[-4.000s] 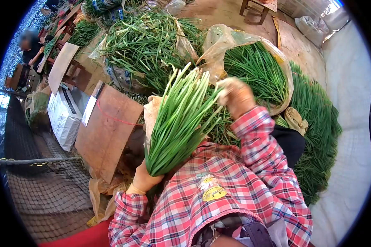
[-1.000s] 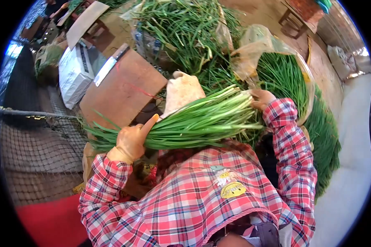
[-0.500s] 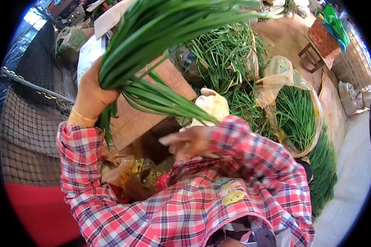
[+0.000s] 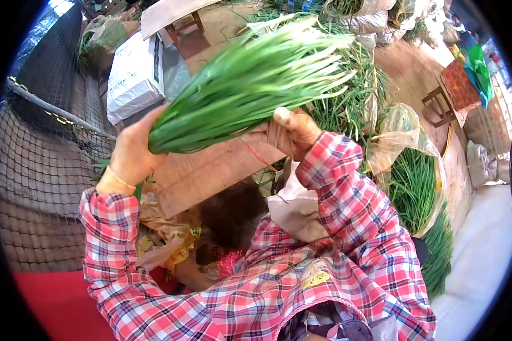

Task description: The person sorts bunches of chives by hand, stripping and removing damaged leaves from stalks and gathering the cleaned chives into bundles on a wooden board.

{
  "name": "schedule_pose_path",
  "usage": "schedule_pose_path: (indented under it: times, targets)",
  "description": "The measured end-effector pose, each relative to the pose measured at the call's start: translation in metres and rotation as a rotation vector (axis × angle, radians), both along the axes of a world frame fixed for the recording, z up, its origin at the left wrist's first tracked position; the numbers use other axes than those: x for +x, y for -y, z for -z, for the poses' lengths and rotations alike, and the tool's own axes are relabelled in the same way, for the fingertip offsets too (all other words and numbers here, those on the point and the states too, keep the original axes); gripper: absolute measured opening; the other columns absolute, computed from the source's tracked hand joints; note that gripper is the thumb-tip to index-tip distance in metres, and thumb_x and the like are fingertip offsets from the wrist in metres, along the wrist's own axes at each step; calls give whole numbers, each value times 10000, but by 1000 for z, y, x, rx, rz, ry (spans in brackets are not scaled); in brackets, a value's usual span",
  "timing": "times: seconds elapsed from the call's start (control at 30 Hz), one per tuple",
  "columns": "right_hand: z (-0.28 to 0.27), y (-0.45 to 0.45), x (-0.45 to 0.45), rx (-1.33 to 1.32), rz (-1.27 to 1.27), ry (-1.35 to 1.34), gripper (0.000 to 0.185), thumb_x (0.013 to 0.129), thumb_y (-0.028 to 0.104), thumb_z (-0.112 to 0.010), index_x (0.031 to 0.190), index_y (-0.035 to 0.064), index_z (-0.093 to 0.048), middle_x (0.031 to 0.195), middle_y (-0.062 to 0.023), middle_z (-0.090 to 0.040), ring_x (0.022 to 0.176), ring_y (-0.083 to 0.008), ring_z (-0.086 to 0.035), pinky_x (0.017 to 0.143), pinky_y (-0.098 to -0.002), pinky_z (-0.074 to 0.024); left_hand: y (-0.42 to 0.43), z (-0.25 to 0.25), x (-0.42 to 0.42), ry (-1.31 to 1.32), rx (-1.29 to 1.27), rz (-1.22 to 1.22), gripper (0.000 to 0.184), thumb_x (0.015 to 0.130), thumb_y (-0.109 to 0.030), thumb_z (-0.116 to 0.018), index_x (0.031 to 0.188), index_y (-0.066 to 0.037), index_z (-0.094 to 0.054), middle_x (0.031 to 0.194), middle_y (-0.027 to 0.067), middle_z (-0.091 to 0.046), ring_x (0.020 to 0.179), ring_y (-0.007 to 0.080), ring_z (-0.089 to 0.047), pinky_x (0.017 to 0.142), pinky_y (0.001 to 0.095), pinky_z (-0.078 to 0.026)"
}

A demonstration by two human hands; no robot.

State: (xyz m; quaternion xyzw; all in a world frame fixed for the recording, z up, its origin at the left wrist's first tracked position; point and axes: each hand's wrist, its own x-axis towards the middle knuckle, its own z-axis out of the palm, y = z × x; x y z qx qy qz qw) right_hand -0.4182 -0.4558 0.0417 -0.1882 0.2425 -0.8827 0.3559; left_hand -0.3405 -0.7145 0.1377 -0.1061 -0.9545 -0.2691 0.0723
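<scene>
My left hand (image 4: 133,150) is closed around one end of a thick bunch of green chives (image 4: 239,85), held up over the board with its loose, paler tips fanning out to the right. My right hand (image 4: 293,133) is curled under the bunch near its middle, thumb raised and fingertips partly hidden by the leaves. A thin red tie (image 4: 260,154) hangs from those fingertips and slants across the wooden board (image 4: 210,176) below. A pink-red clump of strands (image 4: 228,264) lies near my lap, beside crumpled yellow-printed plastic (image 4: 168,238).
A white wrapped package (image 4: 135,74) sits to the left, beside black netting (image 4: 45,176). More loose greens (image 4: 350,108) lie beyond my right hand. A plastic bag of chives (image 4: 412,182) stands at right. Farther back are a wooden stool (image 4: 438,105) and a red box (image 4: 461,82).
The bunch has turned and its separate lower strands no longer trail towards my lap. My right hand has risen from my lap to the bunch's underside.
</scene>
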Motion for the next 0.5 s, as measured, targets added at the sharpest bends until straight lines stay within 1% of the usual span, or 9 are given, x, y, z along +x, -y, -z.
schedule_pose_path:
  times: [0.07,0.1,0.27,0.3,0.33,0.37,0.4,0.47,0.5]
  targets:
    - [14,10,13,102,113,69,602,770,223,-682,1256,10,-398,1197,-162,-527,1067,-297,-550,889,-457,-472,3,10,12,22,-38,-22,522,676,-41,-649,1182,-56,-521,1014,215,-599,982,322,-584,801,340,-477]
    - [24,16,13,82,9,146,566,784,204,-666,1248,12,-405,1190,-156,-533,1067,-292,-552,879,-453,-481,5,15,16,26,-31,-30,522,676,-41,-649,1182,-56,-521,1014,215,-599,982,322,-584,801,340,-477]
    - [58,36,15,180,-29,278,511,800,187,-660,1232,37,-433,1200,-139,-525,1077,-313,-539,859,-491,-480,24,52,14,360,-32,-173,488,720,-82,-633,1196,-115,-530,1030,195,-602,1013,333,-557,827,359,-460]
    - [71,39,13,354,-21,374,488,808,190,-654,1228,52,-446,1223,-125,-500,1078,-334,-521,872,-493,-460,35,76,8,403,-53,-150,538,715,-72,-626,1232,-153,-502,1045,177,-603,1004,338,-558,834,377,-457]
    - [88,44,12,527,-16,464,466,817,193,-647,1224,68,-459,1247,-112,-474,1079,-356,-503,885,-495,-440,46,102,3,412,-42,-159,538,715,-72,-626,1232,-153,-502,1045,177,-603,1004,338,-558,834,377,-457]
    - [111,41,7,567,-78,549,438,836,182,-621,1223,76,-446,1285,-107,-419,1091,-377,-482,864,-500,-453,56,127,-2,485,-224,-109,572,706,-63,-625,1250,-167,-483,1040,175,-604,990,341,-561,833,385,-458]
    - [112,42,8,642,-77,552,445,848,176,-601,1238,78,-411,1252,-95,-434,1076,-361,-500,844,-485,-476,66,143,-8,551,-408,-56,606,698,-54,-624,1269,-182,-463,1035,174,-604,976,343,-565,832,394,-459]
    - [112,43,14,717,22,656,461,799,200,-662,1185,68,-446,1215,-110,-475,1113,-356,-487,866,-505,-458,73,159,-14,566,-426,-64,663,679,-45,-635,1291,-193,-431,1048,170,-599,981,344,-561,840,400,-456]
    - [112,42,14,712,-6,616,464,821,198,-636,1200,49,-414,1246,-143,-436,1108,-352,-493,864,-485,-467,74,164,-14,589,-454,-58,721,659,-36,-647,1314,-205,-399,1062,165,-593,986,344,-558,848,406,-453]
